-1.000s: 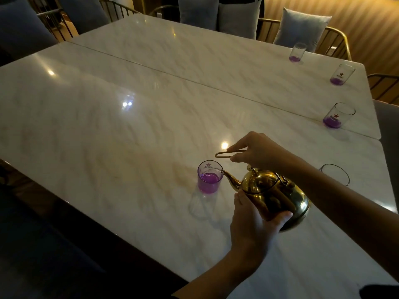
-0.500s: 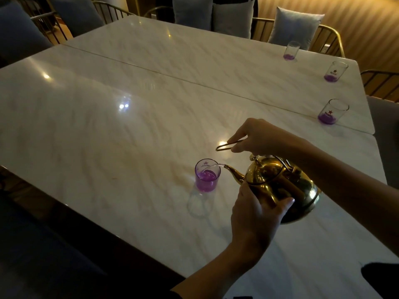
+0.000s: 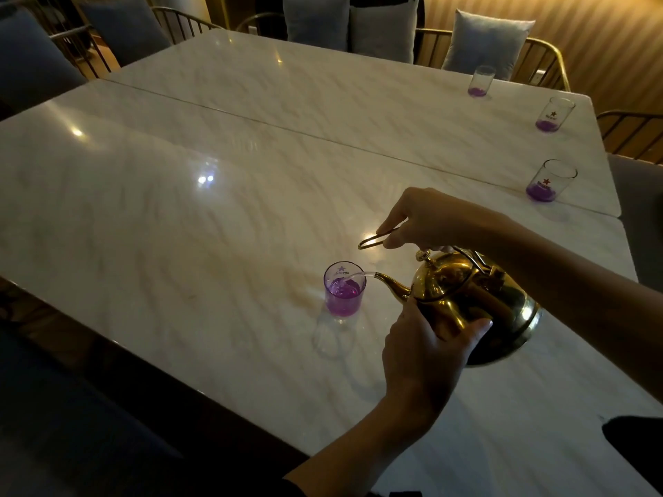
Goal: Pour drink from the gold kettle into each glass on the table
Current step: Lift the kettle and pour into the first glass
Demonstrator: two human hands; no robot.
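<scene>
The gold kettle is tipped to the left over the marble table, and a thin stream runs from its spout into a near glass holding purple drink. My right hand grips the kettle's thin wire handle from above. My left hand cups the kettle's lower front side. Three more glasses with a little purple drink stand along the right edge: one, a further one and the farthest.
Two marble tabletops meet at a seam running across the middle. Chairs with grey cushions line the far side, and metal chair backs stand at the right. The near table edge drops to a dark floor at the left.
The kettle has tipped further and the stream now falls into the near glass, whose purple level is higher. The view has shifted, hiding the empty glass behind my right arm.
</scene>
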